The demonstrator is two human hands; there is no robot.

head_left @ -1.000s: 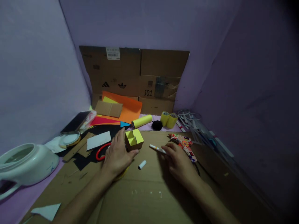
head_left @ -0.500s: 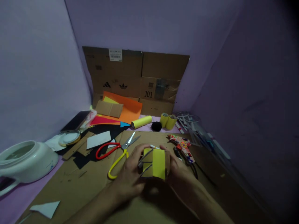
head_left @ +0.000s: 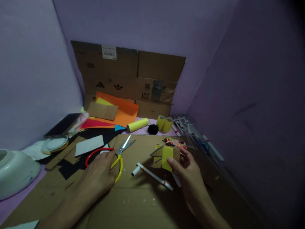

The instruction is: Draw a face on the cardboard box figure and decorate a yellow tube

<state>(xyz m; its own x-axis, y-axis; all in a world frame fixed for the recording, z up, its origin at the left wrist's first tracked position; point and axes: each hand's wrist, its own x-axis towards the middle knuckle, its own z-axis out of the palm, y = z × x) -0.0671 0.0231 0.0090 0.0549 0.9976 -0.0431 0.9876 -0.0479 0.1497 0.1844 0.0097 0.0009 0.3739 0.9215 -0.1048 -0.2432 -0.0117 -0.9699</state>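
Note:
My left hand (head_left: pixel 102 170) has its fingers closed over the handles of the scissors (head_left: pixel 122 149), one red and one yellow. The blades lie slightly apart and point away from me. In my right hand (head_left: pixel 188 171) is a small yellow and brown cardboard piece (head_left: pixel 167 156), pinched between thumb and fingers, with thin dark strips sticking out on its left. Between the hands lies a white marker (head_left: pixel 154 176) with red and orange bands, and a short white cap (head_left: pixel 136 171) beside it. A floral-patterned object (head_left: pixel 175 142) is partly hidden behind the cardboard piece.
Yellow rolls (head_left: pixel 137 125), a black fluffy ball (head_left: pixel 152 129) and orange paper (head_left: pixel 127 111) lie at the back before a standing cardboard sheet (head_left: pixel 124 71). A white ceramic pot (head_left: pixel 19 175) stands at left, near cardboard and paper scraps (head_left: pixel 89 145). White sticks (head_left: pixel 190 133) lie along the right wall.
My left hand has left the yellow cardboard piece and moved left onto the scissors. My right hand has carried the piece to the right. The marker and cap now show fully. The view has shifted.

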